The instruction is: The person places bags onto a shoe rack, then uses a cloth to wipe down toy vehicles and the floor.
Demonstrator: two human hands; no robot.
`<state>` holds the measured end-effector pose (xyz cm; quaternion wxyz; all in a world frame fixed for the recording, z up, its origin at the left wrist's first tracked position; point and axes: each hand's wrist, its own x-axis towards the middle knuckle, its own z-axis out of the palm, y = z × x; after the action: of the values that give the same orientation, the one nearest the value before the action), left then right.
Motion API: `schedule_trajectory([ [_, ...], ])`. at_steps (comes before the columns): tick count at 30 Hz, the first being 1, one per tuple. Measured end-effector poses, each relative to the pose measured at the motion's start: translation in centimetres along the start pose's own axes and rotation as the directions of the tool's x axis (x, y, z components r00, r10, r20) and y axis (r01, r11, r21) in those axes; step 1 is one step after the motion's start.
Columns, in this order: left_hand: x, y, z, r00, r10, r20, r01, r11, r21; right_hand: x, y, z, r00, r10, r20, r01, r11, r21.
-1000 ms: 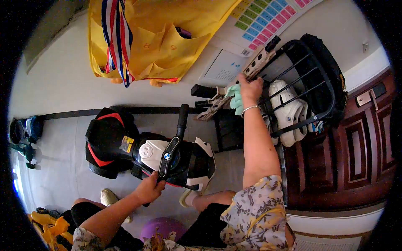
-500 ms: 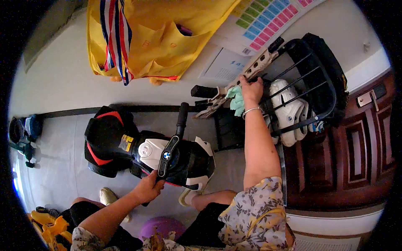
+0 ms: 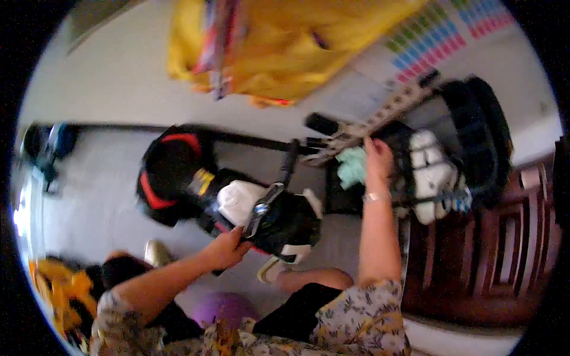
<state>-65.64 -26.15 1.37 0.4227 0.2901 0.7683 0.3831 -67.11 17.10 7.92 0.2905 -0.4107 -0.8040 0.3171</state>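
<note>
My left hand [image 3: 228, 249] is closed round the near grip of the handlebar [image 3: 261, 210] on a black, white and red ride-on motorbike [image 3: 291, 222]. At the black wire rack [image 3: 433, 199], my right hand [image 3: 379, 159] has its fingers bent beside a tan toy gun [image 3: 392, 110] and a mint-green cloth [image 3: 352, 167]. Blur hides what its fingertips hold, if anything. White clogs [image 3: 428, 169] lie in the rack, to the right of that hand.
A yellow hanging organizer [image 3: 267, 53] and a coloured chart [image 3: 427, 44] are on the wall. A dark red door [image 3: 481, 255] stands at the right. A purple round object [image 3: 224, 310] is between my legs, with yellow items [image 3: 65, 291] at lower left.
The whole view has shifted and blurred, with most things now further right. My left hand stays on the handlebar, and my right hand remains by the toy gun and cloth.
</note>
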Motion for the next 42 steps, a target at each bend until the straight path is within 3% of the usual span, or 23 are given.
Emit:
schedule_trajectory([
  [1,-0.5,0.6,-0.3,1.000,0.005,-0.030,-0.004,1.000,0.027,-3.2,-1.6,-1.1,0.992,0.026,0.127,-0.046,0.986,0.161],
  [2,-0.7,1.3,-0.8,0.998,0.013,-0.063,-0.010,0.998,0.058,-6.0,-3.3,-2.1,0.980,0.052,0.190,-0.072,0.992,0.100],
  [3,-0.5,0.8,-0.9,0.997,0.039,-0.068,-0.037,0.999,0.026,-7.5,-1.4,-2.3,0.967,0.061,0.248,-0.124,0.961,0.249],
  [6,-1.0,1.2,-1.3,1.000,0.002,0.016,-0.002,1.000,-0.004,-13.5,-2.4,-5.2,0.917,0.093,0.387,-0.185,0.960,0.209],
  [8,-0.1,-1.9,0.6,0.976,0.189,-0.109,-0.183,0.981,0.064,-16.2,-1.8,-6.8,0.913,0.096,0.396,-0.193,0.958,0.211],
  [10,0.1,-0.7,-0.9,0.997,0.078,-0.024,-0.075,0.993,0.086,-19.2,-1.1,-7.9,0.911,0.167,0.377,-0.265,0.938,0.224],
  [12,-0.8,1.8,-4.4,0.993,-0.073,-0.088,0.086,0.984,0.156,-21.3,0.1,-8.5,0.911,0.223,0.347,-0.318,0.915,0.247],
  [14,0.1,0.8,-7.7,0.922,0.028,-0.386,0.066,0.971,0.228,-23.0,2.5,-8.0,0.854,0.350,0.386,-0.471,0.835,0.284],
  [16,1.0,-3.4,-11.4,0.667,0.208,-0.716,0.020,0.955,0.297,-24.7,4.4,-7.0,0.844,0.406,0.352,-0.518,0.789,0.331],
  [18,-2.6,-0.2,-15.9,0.722,-0.041,-0.691,0.209,0.964,0.161,-25.5,5.8,-6.0,0.672,0.517,0.531,-0.709,0.656,0.259],
  [20,2.5,-11.7,-19.8,0.630,-0.082,-0.772,0.268,0.956,0.117,-26.6,6.4,-4.8,0.702,0.519,0.488,-0.676,0.702,0.224],
  [22,0.2,-10.2,-21.2,0.636,-0.198,-0.746,0.535,0.810,0.241,-26.8,5.9,-4.3,0.733,0.513,0.448,-0.637,0.748,0.186],
  [24,1.6,-15.3,-22.5,0.708,-0.153,-0.690,0.504,0.794,0.341,-26.3,4.8,-4.3,0.635,0.579,0.511,-0.752,0.615,0.236],
  [26,2.6,-16.6,-22.9,0.786,-0.114,-0.608,0.459,0.766,0.450,-26.2,7.2,-3.4,0.629,0.577,0.521,-0.756,0.611,0.236],
  [28,2.1,-16.6,-22.2,0.690,-0.103,-0.717,0.426,0.858,0.286,-25.5,10.3,-2.0,0.622,0.574,0.532,-0.758,0.612,0.225],
  [30,2.6,-17.6,-22.5,0.693,-0.106,-0.713,0.437,0.848,0.299,-24.5,12.9,-1.0,0.619,0.637,0.459,-0.719,0.695,0.006],
  [34,0.4,-16.6,-22.2,0.638,-0.073,-0.766,0.406,0.878,0.254,-24.3,12.5,-0.2,0.586,0.606,0.538,-0.743,0.667,0.058],
  [36,0.2,-19.7,-23.7,0.703,0.017,-0.711,0.187,0.960,0.209,-25.2,8.9,-0.8,0.652,0.493,0.576,-0.607,0.795,0.008],
  [37,0.0,-21.8,-24.4,0.710,0.045,-0.702,0.109,0.979,0.173,-25.3,4.4,-0.9,0.523,0.644,0.558,-0.806,0.587,0.078],
  [38,0.1,-23.2,-25.0,0.713,0.081,-0.697,0.027,0.989,0.143,-25.2,3.2,-0.5,0.592,0.596,0.543,-0.689,0.724,-0.044],
  [39,-1.0,-22.0,-25.0,0.677,0.046,-0.734,0.143,0.971,0.192,-25.2,2.9,-0.1,0.650,0.537,0.538,-0.542,0.823,-0.168],
  [40,-1.9,-21.0,-25.1,0.638,0.016,-0.770,0.257,0.938,0.233,-25.1,2.9,0.8,0.683,0.518,0.515,-0.500,0.845,-0.188],
  [42,-2.2,-28.4,-28.7,0.635,0.031,-0.772,0.307,0.907,0.289,-25.3,3.4,3.1,0.747,0.385,0.542,-0.357,0.920,-0.161],
])
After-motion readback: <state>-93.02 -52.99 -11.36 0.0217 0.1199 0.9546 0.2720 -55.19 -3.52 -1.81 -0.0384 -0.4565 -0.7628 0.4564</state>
